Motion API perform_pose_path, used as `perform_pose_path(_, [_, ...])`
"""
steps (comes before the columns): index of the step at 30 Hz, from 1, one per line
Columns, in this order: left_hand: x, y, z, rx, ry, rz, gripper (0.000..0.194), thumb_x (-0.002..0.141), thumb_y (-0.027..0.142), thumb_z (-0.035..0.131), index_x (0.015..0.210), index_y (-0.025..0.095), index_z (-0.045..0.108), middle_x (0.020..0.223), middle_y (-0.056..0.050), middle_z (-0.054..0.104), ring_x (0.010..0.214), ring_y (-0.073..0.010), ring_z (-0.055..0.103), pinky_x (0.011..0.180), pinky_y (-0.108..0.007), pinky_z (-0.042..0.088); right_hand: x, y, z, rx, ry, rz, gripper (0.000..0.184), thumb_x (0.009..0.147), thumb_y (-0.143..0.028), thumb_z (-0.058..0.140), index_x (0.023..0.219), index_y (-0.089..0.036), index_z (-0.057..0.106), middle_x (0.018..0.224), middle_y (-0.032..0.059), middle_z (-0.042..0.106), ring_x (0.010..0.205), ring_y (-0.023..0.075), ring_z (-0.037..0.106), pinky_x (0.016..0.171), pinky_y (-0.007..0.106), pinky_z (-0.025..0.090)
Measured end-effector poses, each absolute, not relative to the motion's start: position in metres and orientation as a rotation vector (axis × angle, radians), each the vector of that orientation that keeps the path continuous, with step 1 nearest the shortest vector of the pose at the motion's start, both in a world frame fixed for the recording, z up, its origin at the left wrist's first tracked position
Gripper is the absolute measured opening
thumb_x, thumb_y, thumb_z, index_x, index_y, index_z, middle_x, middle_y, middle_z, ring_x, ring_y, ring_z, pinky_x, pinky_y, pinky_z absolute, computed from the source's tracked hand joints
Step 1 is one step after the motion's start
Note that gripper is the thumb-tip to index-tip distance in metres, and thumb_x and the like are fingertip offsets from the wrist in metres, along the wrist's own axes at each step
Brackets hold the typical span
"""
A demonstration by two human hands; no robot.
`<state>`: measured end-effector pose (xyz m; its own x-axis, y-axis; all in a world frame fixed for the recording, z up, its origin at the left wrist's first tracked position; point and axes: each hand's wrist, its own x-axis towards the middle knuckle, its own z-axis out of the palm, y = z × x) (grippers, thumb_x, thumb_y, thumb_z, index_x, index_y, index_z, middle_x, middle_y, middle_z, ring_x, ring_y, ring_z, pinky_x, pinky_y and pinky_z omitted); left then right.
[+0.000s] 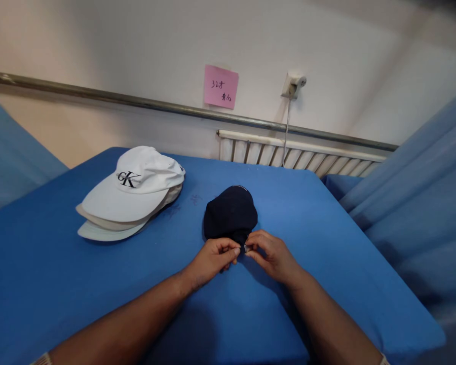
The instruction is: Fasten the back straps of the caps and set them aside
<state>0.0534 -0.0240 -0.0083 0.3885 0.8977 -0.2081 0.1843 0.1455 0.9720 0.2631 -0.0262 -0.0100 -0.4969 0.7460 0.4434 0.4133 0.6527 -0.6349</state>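
A dark navy cap (231,213) lies on the blue-covered table (167,304) with its back strap side towards me. At that near edge my left hand (218,254) pinches the strap between thumb and fingertips. Close beside it on the right, my right hand (269,253) is closed on the strap's other part, where a small shiny buckle (245,248) shows at the fingertips. The fingers hide most of the strap, so I cannot tell whether it is fastened. To the left rests a stack of caps, with a white cap (144,175) bearing black letters on top.
Behind the table a metal rail (137,99) runs along the wall above a white radiator (266,152). A pink note (221,87) and a socket with a plug (293,86) are on the wall. Blue curtains (421,203) hang at both sides.
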Motion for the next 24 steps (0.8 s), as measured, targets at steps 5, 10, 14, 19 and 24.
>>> perform_pose_path(5, [0.0576,-0.0267,-0.0062,1.405,1.134,0.729,0.025,0.079,0.040,0.062,0.081,0.016,0.066,0.059,0.002,0.059,0.050,-0.0090,0.047,0.049,-0.022,0.035,0.2627,-0.0267,-0.0093,-0.894,-2.187,0.579,0.013,0.089,-0.017,0.057,0.100,-0.024,0.059,0.100,0.0064,0.064,0.084,0.0175,0.061,0.071,0.030,0.048])
perform_pose_path(10, [0.0610,-0.0312,-0.0033,1.383,1.130,0.773,0.022,0.078,0.039,0.063,0.080,0.017,0.059,0.059,0.003,0.061,0.049,-0.0092,0.048,0.049,-0.021,0.037,0.2618,-0.0281,-0.0080,-0.926,-2.231,0.568,0.013,0.090,-0.018,0.055,0.102,-0.024,0.058,0.102,0.0063,0.064,0.086,0.0174,0.061,0.072,0.030,0.049])
perform_pose_path(14, [0.0600,-0.0319,0.0000,1.380,1.117,0.724,0.022,0.078,0.038,0.063,0.078,0.016,0.058,0.056,0.003,0.060,0.047,-0.0086,0.047,0.047,-0.021,0.035,0.2619,-0.0282,-0.0076,-0.920,-2.251,0.542,0.015,0.091,-0.018,0.055,0.105,-0.024,0.057,0.103,0.0067,0.064,0.088,0.0180,0.061,0.075,0.031,0.049])
perform_pose_path(19, [0.0595,-0.0301,-0.0004,1.366,1.133,0.720,0.022,0.079,0.038,0.062,0.080,0.016,0.058,0.056,0.003,0.059,0.046,-0.0086,0.047,0.046,-0.020,0.034,0.2617,-0.0281,-0.0082,-0.923,-2.238,0.549,0.016,0.090,-0.017,0.056,0.104,-0.024,0.058,0.103,0.0065,0.064,0.087,0.0179,0.061,0.074,0.030,0.049])
perform_pose_path(24, [0.0612,-0.0303,-0.0019,1.346,1.145,0.735,0.022,0.078,0.038,0.062,0.078,0.017,0.058,0.056,0.003,0.059,0.046,-0.0084,0.046,0.045,-0.020,0.033,0.2603,-0.0292,-0.0079,-0.924,-2.254,0.545,0.016,0.091,-0.017,0.055,0.105,-0.024,0.058,0.103,0.0070,0.064,0.089,0.0186,0.061,0.075,0.031,0.049])
